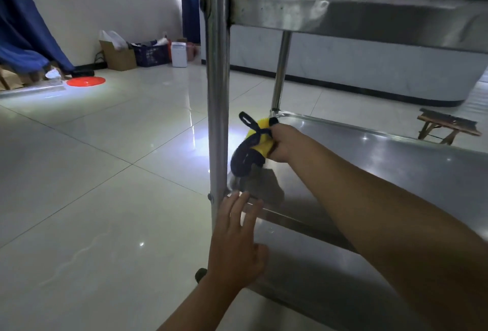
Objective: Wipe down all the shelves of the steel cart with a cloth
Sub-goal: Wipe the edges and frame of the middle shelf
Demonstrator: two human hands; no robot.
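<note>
The steel cart fills the right half of the head view. Its near upright post [217, 92] runs top to bottom, an upper shelf [369, 17] hangs above, and the middle shelf [383, 161] lies under my right arm. My right hand [284, 143] grips a yellow cloth with black trim [254, 145] at the shelf's left end, close to the post. My left hand [237, 240] rests with straight fingers on the front rim of that shelf, beside the post. A lower shelf [311, 277] shows below.
Glossy tiled floor [105, 172] spreads to the left. A white counter [369, 71] stands behind the cart, a small wooden stool [446, 124] to the right. Boxes, a crate [151, 54] and a red disc [85, 81] sit by the far wall. A cart caster [200, 274] is near my left wrist.
</note>
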